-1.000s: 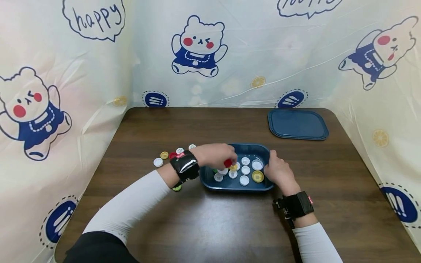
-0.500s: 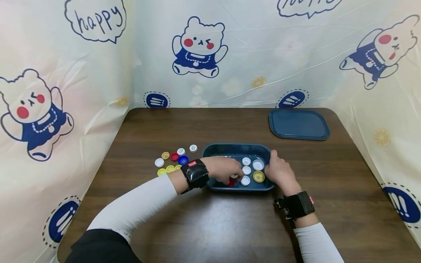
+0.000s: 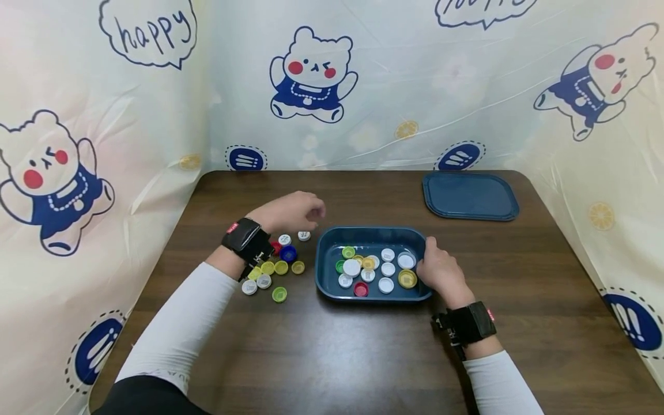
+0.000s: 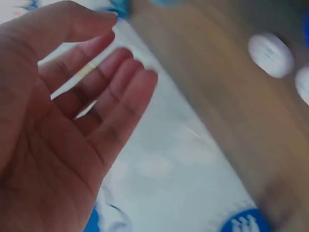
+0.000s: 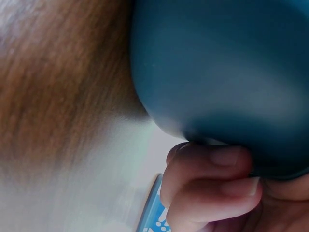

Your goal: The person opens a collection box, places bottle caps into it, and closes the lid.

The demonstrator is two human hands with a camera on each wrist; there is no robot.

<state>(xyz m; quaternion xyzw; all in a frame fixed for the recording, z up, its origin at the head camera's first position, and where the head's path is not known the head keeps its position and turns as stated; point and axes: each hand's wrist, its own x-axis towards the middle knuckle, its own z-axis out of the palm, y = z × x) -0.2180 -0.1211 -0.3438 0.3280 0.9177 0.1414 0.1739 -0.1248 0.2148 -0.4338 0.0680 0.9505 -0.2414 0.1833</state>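
My left hand (image 3: 291,212) hovers above the table's far left part, just beyond a group of loose bottle caps. In the left wrist view its fingers (image 4: 128,96) are loosely bent and hold nothing. My right hand (image 3: 441,268) grips the right rim of a dark blue tray (image 3: 332,294); the right wrist view shows curled fingers (image 5: 212,193) against the tray's outer wall. Inside the tray lie several caps, among them a red cap (image 3: 361,289), a gold cap (image 3: 407,279) and a white cap (image 3: 406,260). Outside it are a blue cap (image 3: 288,253) and a light green cap (image 3: 279,294).
A second flat blue tray or lid (image 3: 471,197) lies at the table's back right. More white and yellow caps, such as a white cap (image 3: 249,287), are spread left of the tray on the brown wooden table (image 3: 332,357). A printed curtain surrounds the table.
My left hand carried a red cap into the tray and let it go near the front wall. It then moved out, back and left, over the table. The right hand stays on the rim.
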